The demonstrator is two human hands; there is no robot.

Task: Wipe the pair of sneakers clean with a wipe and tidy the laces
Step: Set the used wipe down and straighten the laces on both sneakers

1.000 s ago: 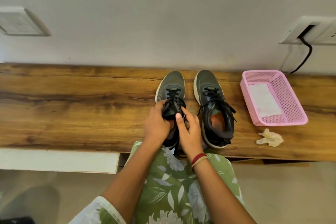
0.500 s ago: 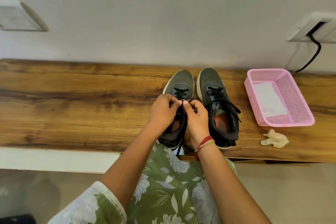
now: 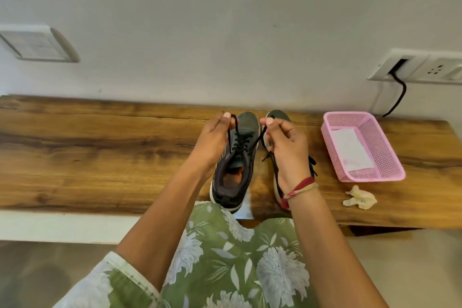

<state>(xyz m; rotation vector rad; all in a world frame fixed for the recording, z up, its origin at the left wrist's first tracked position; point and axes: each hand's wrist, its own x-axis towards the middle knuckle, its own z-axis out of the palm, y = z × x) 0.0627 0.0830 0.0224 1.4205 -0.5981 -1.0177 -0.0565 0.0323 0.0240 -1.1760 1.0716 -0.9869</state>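
Two dark grey sneakers stand side by side on the wooden bench (image 3: 100,152), toes toward the wall. The left sneaker (image 3: 235,172) is in plain view, its black lace (image 3: 241,142) drawn up and outward in two strands. My left hand (image 3: 212,142) pinches one lace end above the shoe's left side. My right hand (image 3: 285,147) pinches the other end and hides most of the right sneaker (image 3: 277,117). A crumpled used wipe (image 3: 360,198) lies on the bench to the right.
A pink mesh basket (image 3: 380,147) with a white wipe (image 3: 350,150) inside stands right of the shoes. A wall socket (image 3: 420,67) with a black cable is above it, a switch plate (image 3: 37,44) at left. My green floral lap meets the bench's front edge.
Both hands have lifted from the left sneaker's tongue and moved apart, each pulling a lace end up and outward. The camera has shifted closer.
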